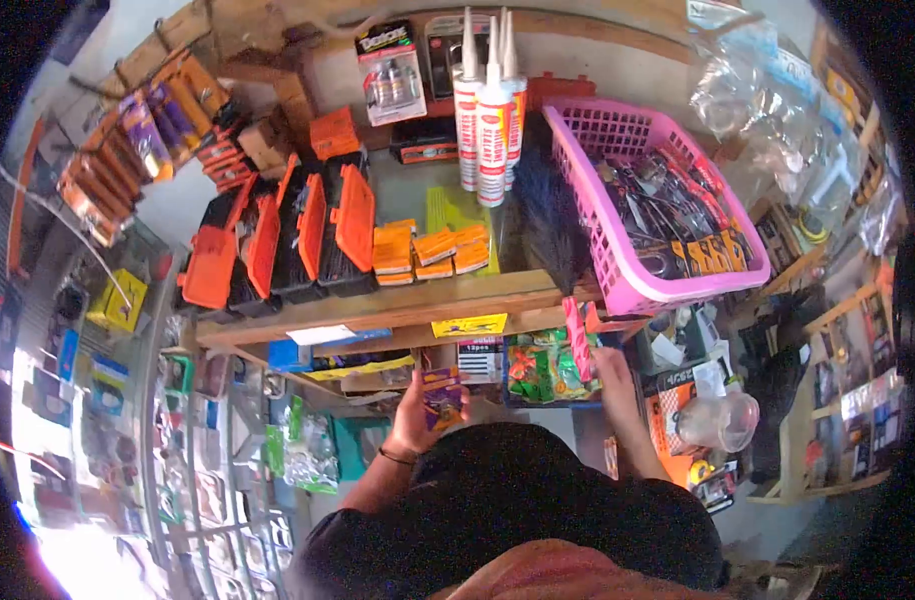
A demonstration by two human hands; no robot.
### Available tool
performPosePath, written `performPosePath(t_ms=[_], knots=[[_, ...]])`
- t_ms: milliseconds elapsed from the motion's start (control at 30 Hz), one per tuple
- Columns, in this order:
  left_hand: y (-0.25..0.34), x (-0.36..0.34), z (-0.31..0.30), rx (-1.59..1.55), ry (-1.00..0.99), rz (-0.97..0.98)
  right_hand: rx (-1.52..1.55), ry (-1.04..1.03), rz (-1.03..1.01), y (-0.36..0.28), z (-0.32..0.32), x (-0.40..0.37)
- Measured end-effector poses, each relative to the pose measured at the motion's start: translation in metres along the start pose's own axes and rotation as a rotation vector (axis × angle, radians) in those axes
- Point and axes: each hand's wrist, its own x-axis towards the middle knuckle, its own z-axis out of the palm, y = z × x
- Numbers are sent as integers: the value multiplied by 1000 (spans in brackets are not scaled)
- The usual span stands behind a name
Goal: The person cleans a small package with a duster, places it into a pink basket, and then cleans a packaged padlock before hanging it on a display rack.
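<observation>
My left hand (411,418) is closed around a few purple-and-orange packets (442,398), held in front of the lower shelf. My right hand (613,376) is at the lower end of a long pink patterned packet (577,338), its fingers closed against it; the fingertips are partly hidden. That packet stands upright before the shelf edge. Just left of my right hand, green and orange packets (537,368) fill a dark tray on the lower shelf. Between my hands lies a black-and-white box (479,360).
On the upper shelf (377,308) stand orange-lidded boxes (352,220), small orange boxes (434,250), several silicone sealant tubes (491,140) and a pink basket (692,290) of tools. A clear plastic tub (722,420) is at lower right. Hanging goods (212,490) line the left side.
</observation>
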Motion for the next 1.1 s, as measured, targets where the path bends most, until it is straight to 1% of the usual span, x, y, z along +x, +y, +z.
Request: performPosePath(t_ms=[33, 67, 100, 133, 200, 267, 300, 333, 367, 400, 433, 467, 500, 533, 600, 633, 700, 733, 767, 833, 867, 900, 933, 1000, 1067, 1100], knots=[[2, -2, -3, 19, 21, 9, 273, -142, 250, 0, 0, 4], [5, -2, -2, 37, 43, 13, 238, -283, 284, -16, 4, 12], [6, 1, -6, -17, 56, -12, 203, -423, 323, -33, 11, 22], [8, 6, -7, 25, 60, -38, 122, -378, 286, -36, 21, 30], [7, 23, -13, -22, -46, -26, 102, -376, 287, -23, 33, 38], [6, 36, -15, -51, -119, -17, 324, -445, 481, -21, 43, 33], [5, 40, -17, -35, -126, 3, 416, -564, 472, -22, 43, 20], [3, 41, -16, -54, -128, 11, 388, -483, 561, -30, 39, -3], [1, 41, -14, -72, -123, 35, 340, -384, 699, -7, 32, -19], [-1, 40, -13, -89, -108, 62, 254, -431, 653, 22, 20, -35], [-4, 41, -18, -77, -46, 44, 265, -445, 731, 17, 17, -55], [-5, 40, -15, -80, 51, -6, 296, -457, 842, 44, -3, -68], [-9, 45, -19, -88, 19, -28, 27, -196, 577, 103, -19, -92], [-14, 51, -23, -95, -15, -58, 16, -204, 600, 97, -13, -100], [-31, 65, -27, -112, -22, -126, 11, -244, 561, 68, 8, -119], [-31, 66, -15, -124, -1, -142, 17, -329, 398, 75, 8, -121], [-44, 72, -12, -295, -253, -139, -390, -510, 286, 90, 3, -106], [-51, 76, -11, -375, -385, -125, -163, -443, 361, 66, 22, -101], [-54, 78, -2, -378, -391, -142, 66, -373, 424, 37, 45, -96], [-51, 76, 22, -480, -179, -166, 15, -379, 442, 20, 57, -80], [-41, 72, 32, -475, -181, -171, -34, -402, 456, 12, 63, -74], [-29, 66, 42, -463, -256, -124, -54, -355, 473, 0, 72, -74], [-23, 63, 46, -450, -329, -76, -46, -354, 476, 4, 71, -75], [-27, 73, 38, -445, -279, -96, -70, -397, 568, 16, 70, -76], [-34, 77, 37, -291, -181, 2, -100, -414, 551, 20, 69, -76], [-40, 78, 40, -249, -188, 75, -136, -421, 530, 23, 68, -75]])
